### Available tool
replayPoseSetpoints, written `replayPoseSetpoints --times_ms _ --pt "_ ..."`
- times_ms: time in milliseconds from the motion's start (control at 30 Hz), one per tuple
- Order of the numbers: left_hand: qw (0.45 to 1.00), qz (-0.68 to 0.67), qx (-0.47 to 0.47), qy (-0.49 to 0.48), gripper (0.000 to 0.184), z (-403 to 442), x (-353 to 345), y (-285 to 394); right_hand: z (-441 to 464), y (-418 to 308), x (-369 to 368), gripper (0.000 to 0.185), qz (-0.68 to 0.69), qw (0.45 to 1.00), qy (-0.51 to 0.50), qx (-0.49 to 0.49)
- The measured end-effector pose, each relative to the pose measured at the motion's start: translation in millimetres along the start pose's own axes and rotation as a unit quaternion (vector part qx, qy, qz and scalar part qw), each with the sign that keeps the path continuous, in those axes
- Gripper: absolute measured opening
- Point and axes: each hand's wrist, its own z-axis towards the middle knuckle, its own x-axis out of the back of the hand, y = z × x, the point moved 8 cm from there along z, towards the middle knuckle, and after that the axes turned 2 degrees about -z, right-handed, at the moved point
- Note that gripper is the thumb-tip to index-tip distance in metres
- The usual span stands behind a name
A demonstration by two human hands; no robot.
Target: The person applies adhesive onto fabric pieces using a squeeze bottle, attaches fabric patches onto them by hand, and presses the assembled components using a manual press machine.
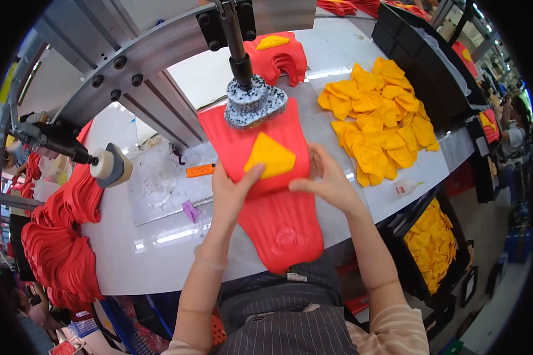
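Red ribbed material is forming the central piece [231,139], its long axis running from beneath a speckled pad [254,106] toward the wearer's lap, tilting slightly rightward at the near end. On its upper portion a yellow patch [270,157] is lying between the two hands, just below the pad, with its longer direction stretching crosswise and one corner pointing up toward the pad. The left hand [234,186] is standing nearer: its thumb is resting on the patch's lower left corner, seemingly pinching the red rim, while its fingers are hiding behind that rim. The right hand [331,177] is spreading thumb from fingers at the opposite edge, its thumb pointing inward yet standing apart from the patch; whether its fingertips are gripping, one cannot tell. Below the hands the red surface is bending, and whether one piece or two are lying there is remaining unclear. Its near end is overhanging the edge of the white tabletop [154,266]. Overhead, the pad is limiting upward room; to the left an orange-handled tool [199,171] is lying just beside the left hand, and to the right a narrow strip of tabletop is separating the right hand from a yellow heap [391,118]
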Motion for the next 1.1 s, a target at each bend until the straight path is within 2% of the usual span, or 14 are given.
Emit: replayPoseSetpoints --times_ms 33,100,200,333,533,567,667,767,867,933,1000,1100 --pt "0.991 0.110 -0.065 0.042 0.056 10 7 9 12 2 3 0.072 -0.019 0.999 0.021 0.017" --pt "0.919 0.322 -0.191 0.124 0.058 26 18 18 39 11 10 0.078 -0.057 0.995 0.061 0.053" --pt "0.975 0.167 -0.118 0.092 0.061 60 30 -2 64 2 13 0.087 -0.124 0.987 0.086 0.055" --pt "0.988 0.094 -0.103 0.061 0.056 74 29 -13 66 -2 18 0.086 -0.266 0.947 0.144 0.108" --pt "0.969 0.089 -0.195 0.125 0.058 68 22 -15 67 -8 21 0.086 -0.297 0.944 0.124 0.077" --pt "0.967 0.103 -0.198 0.120 0.060 68 23 -16 66 -10 20 0.086 -0.316 0.935 0.127 0.098" --pt "0.962 0.132 -0.211 0.110 0.060 69 22 -12 62 -6 21 0.085 -0.357 0.920 0.141 0.081" --pt "0.954 0.170 -0.213 0.122 0.066 67 22 -5 59 -5 20 0.082 -0.364 0.921 0.131 0.037" --pt "0.964 0.155 -0.196 0.092 0.072 75 24 -10 73 -40 58 0.066 -0.427 0.866 0.227 0.124" --pt "0.972 0.140 -0.166 0.089 0.077 75 24 -14 56 -127 66 0.051 -0.299 0.818 0.369 0.326" --pt "0.975 0.143 -0.129 0.112 0.081 69 24 -11 57 -203 47 0.042 -0.155 0.818 0.306 0.461" --pt "0.946 0.214 -0.172 0.170 0.075 65 30 -15 102 -275 -26 0.059 -0.078 0.899 0.145 0.405"
